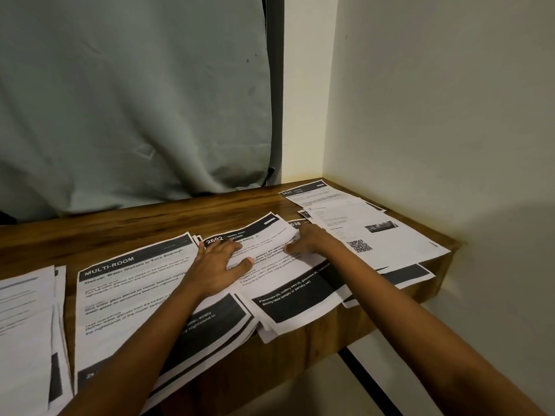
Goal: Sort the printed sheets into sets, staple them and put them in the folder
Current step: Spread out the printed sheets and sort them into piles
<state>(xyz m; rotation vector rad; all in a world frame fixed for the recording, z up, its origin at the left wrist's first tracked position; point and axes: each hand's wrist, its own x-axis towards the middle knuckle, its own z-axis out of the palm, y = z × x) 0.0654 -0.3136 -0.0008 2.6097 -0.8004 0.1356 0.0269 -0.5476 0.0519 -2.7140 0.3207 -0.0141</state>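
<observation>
At the far left of the brown wooden bench [120, 223], a stack of white printed sheets [27, 319] is laid apart from the rest, and is judged to be one set already separated. Just beside it, a thicker pile of white sheets [126, 295], topped by a black band reading MULTI-ROOM, is fanned slightly at its near corner, so that several pages are shown beneath. The left hand [216, 262] is laid flat, fingers straight and spread, nothing gripped, across the border between that pile and the middle one. That middle pile is topped by a white sheet headed 2692 [288, 283], which is probably being pinned so that it can be squared or slid. The right hand [309, 241] is pressed on the same sheet's upper right part, fingers extended leftward and nothing held, likely to steady it from the other side. The sheet's far edge is curled up a little, and its near end is hung over the bench front. Further right, overlapping white sheets [375, 235], one bearing a QR code, are spread loosely to the bench corner against the pale wall [435, 115], apparently unsorted. No stapler or folder is seen, so sorting is judged to be the step in hand.
</observation>
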